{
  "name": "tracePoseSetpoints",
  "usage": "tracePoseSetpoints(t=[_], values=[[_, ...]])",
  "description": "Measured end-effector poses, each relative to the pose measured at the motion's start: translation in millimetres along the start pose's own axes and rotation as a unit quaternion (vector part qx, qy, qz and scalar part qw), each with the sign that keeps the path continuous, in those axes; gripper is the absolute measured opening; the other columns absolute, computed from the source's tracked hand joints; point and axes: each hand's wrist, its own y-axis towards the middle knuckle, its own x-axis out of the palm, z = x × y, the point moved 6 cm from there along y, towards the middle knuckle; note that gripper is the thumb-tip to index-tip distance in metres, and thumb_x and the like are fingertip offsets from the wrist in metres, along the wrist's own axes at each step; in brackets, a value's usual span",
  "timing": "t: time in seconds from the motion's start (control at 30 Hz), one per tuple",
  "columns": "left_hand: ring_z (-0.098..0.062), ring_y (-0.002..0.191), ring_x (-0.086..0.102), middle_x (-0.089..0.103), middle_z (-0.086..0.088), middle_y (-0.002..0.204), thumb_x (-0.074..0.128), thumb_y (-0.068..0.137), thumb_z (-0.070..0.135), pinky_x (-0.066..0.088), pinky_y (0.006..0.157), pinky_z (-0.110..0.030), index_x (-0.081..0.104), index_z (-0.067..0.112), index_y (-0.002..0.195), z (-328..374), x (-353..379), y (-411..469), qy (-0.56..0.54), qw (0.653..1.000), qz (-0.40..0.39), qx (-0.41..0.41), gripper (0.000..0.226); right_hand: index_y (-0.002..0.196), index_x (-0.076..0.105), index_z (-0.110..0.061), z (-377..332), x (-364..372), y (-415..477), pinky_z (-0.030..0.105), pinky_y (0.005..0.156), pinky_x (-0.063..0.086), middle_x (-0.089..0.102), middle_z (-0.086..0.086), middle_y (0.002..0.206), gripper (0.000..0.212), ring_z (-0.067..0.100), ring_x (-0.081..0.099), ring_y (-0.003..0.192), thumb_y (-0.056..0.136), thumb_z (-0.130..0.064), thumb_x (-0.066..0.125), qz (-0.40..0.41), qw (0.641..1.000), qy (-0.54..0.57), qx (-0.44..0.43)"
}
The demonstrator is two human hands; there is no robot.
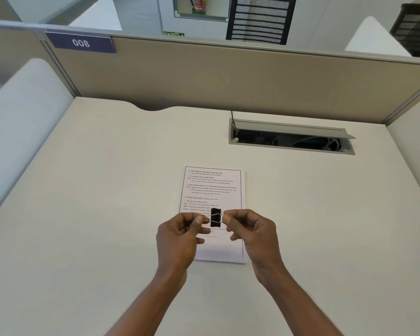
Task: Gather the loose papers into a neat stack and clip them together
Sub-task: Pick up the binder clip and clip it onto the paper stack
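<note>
A squared stack of white printed papers [214,187] lies flat in the middle of the desk [107,190]. Above its lower half I hold a black binder clip [215,217] in the air between both hands. My left hand [180,236] pinches one wire handle of the clip with thumb and forefinger. My right hand [251,232] pinches the other wire handle on the opposite side. The clip is apart from the papers. My hands hide part of the sheet's lower text.
An open cable tray [291,138] with wires is set into the desk at the back right. Beige partition walls [228,78] close off the back, and white side panels [22,122] flank the desk. A "008" sign [81,42] hangs at the top left.
</note>
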Motion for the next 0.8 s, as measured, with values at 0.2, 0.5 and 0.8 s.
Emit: tracePoseSetpoints(t=[0.2,0.5,0.8], values=[[-0.016,0.058,0.063,0.084,-0.003,0.086,0.068,0.103,0.009,0.056,0.057,-0.029,0.079,0.007,0.094,-7,1,4,-0.036,0.999,-0.016,-0.035,0.014,0.096,0.083,-0.005,2,-8,3,0.029,0.068,0.06,0.083,0.013,0.085,0.007,0.023,0.072,0.069,0.09,-0.002,0.078,-0.009,1.0,0.021,-0.003],[-0.017,0.06,0.056,0.076,-0.01,0.087,0.073,0.101,0.013,0.053,0.058,-0.028,0.081,0.002,0.102,-23,15,-1,-0.079,0.986,-0.069,-0.127,0.013,0.097,0.076,0.007,15,0,4,0.024,0.058,0.057,0.079,0.025,0.083,0.029,0.022,0.068,0.06,0.074,-0.009,0.083,-0.032,0.988,0.137,0.063],[-0.012,0.087,0.078,0.084,0.004,0.097,0.049,0.109,0.052,0.064,0.076,-0.031,0.085,0.026,0.106,2,21,-22,-0.001,0.992,-0.117,-0.05,0.044,0.087,0.082,-0.005,24,2,-4,0.028,0.066,0.059,0.078,0.012,0.08,0.006,0.021,0.068,0.064,0.083,-0.006,0.086,0.012,0.994,0.083,0.064]])
